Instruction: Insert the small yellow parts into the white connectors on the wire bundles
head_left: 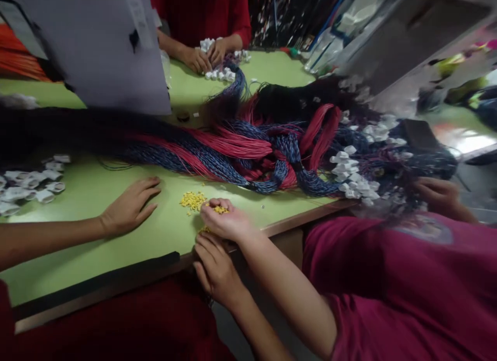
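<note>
My left hand (131, 206) lies open on the green tabletop, palm down, fingers apart and holding nothing. To its right is a small pile of tiny yellow pieces (192, 200). My right hand (216, 265) is at the table's front edge, its back towards me, fingers slightly bent and the thumb apart. A few more yellow pieces (204, 229) show just beyond its fingertips; its palm is hidden. Directly above it, a co-worker's cupped hand (227, 220) holds yellow pieces in the palm.
Bundles of blue and red wires (240, 144) stretch across the green table (85, 190). White connectors (33, 182) lie at left, more white connectors (355, 177) at right. A grey panel (97, 50) stands behind. A person in red (202, 19) handles connectors opposite; a magenta-clad co-worker (388, 278) is at right.
</note>
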Motion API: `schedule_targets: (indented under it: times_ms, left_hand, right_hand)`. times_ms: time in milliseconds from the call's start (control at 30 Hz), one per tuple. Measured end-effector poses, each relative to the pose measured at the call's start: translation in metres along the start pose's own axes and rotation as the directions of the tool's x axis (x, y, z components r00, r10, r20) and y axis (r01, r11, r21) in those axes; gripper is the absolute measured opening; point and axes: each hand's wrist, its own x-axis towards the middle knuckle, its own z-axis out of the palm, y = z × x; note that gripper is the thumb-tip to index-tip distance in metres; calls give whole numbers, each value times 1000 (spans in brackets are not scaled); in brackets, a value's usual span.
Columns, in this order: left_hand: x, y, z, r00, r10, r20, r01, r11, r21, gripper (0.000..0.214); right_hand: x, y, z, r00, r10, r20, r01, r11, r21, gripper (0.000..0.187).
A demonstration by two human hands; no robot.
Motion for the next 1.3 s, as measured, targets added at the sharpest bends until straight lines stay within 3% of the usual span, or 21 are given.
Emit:
schedule_targets:
  times_ms: [133,333,433,600,767,867,933,1067,1133,1200,1300]
  left_hand:
    - [-3,-1,-3,999,-13,48,13,1000,-3,41]
    - [2,15,-3,981,59,184,-33,989,-143,55]
    - [23,39,4,986,34,162,13,959,-283,61]
    - [69,73,23,985,-65,162,121,922,-368,61]
    - [75,87,30,981,91,173,-11,910,-415,55]
    - [72,90,19,962,229,146,-145,889,-435,51]
    - [81,89,4,963,260,68,-206,878,-431,44]
    - [135,78,-37,967,194,-167,-247,875,-415,16]
    - [180,71,-55,962,177,-210,-248,885,-393,16]
    - [231,64,-67,956,118,-267,-217,900,-377,19]
    - [313,60,-74,952,36,-304,-152,917,-369,18]
  right_hand:
    - [17,6,-10,990,84,115,-95,990,99,27]
    - [31,-4,-18,986,166,21,-166,959,228,27]
    - [23,-13,-31,984,177,1,-172,955,243,29]
    - [-5,-25,-50,965,246,92,-259,948,186,30]
    - [-23,-28,-62,938,335,84,-343,932,114,31]
    - [-23,-23,-66,936,349,47,-351,935,54,32]
    - [-19,-14,-68,937,348,15,-348,937,3,33]
    - [-6,25,-75,898,417,-138,-435,887,-153,29]
    - [0,54,-82,833,487,-262,-546,801,-246,26]
    - [4,85,-90,738,558,-379,-669,679,-301,24]
    - [6,126,-104,636,604,-480,-767,566,-303,25]
